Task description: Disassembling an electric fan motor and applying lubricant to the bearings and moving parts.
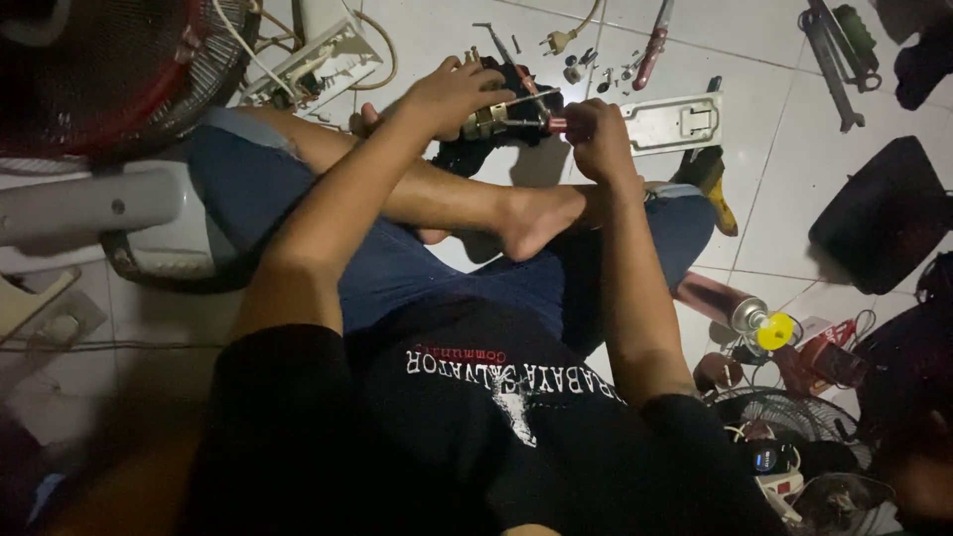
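My left hand (452,94) clamps the small black-and-brass motor assembly (496,119) above the white tiled floor (794,179); my right hand (596,134) fists a red-handled screwdriver (544,125), best kept square to the screw.

Fan grille (119,69) cut off top-left

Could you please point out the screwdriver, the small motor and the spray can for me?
screwdriver (554,124): head view, on its red handle at the right hand.
motor (488,121): head view, on its metal body under the left hand.
spray can (717,300): head view, on its side, lying on the floor.
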